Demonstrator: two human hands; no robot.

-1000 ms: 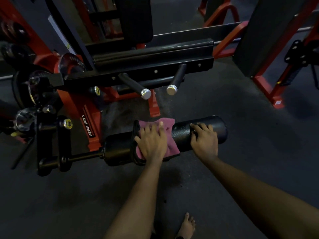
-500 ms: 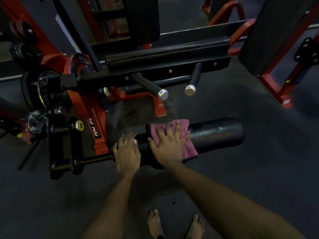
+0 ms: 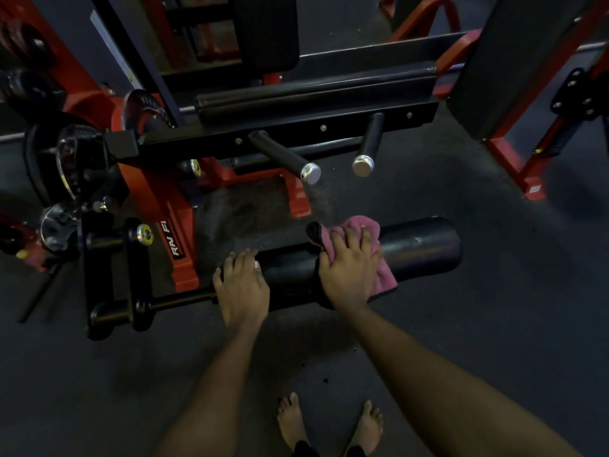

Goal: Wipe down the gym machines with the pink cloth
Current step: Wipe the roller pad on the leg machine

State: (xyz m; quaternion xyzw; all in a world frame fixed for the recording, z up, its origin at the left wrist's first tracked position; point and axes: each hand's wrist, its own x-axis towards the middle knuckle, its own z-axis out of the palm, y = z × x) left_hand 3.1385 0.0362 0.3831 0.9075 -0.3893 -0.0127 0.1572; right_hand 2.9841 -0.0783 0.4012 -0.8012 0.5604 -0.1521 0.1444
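Note:
A black padded roller [image 3: 421, 249] lies horizontally on the arm of a red and black gym machine [image 3: 179, 255], low above the floor. The pink cloth [image 3: 385, 278] is draped and bunched over the roller's middle. My right hand [image 3: 349, 272] lies on the cloth with fingers spread and curved into it, gripping it against the pad. My left hand [image 3: 242, 288] rests on the roller's left end, near the thin black bar, holding nothing. The roller's right end is bare.
Two black handles with chrome caps [image 3: 309, 173] [image 3: 363, 166] stick out above the roller. Weight plates [image 3: 66, 159] hang at the left. Another red-framed machine with a black pad [image 3: 514, 61] stands at the right. My bare feet [image 3: 293, 420] are on the dark rubber floor.
One second ago my left hand held the cloth and my right hand rested on the roller. The cloth passed to my right hand, which slid it rightward and bunched it; my left hand moved to the left end.

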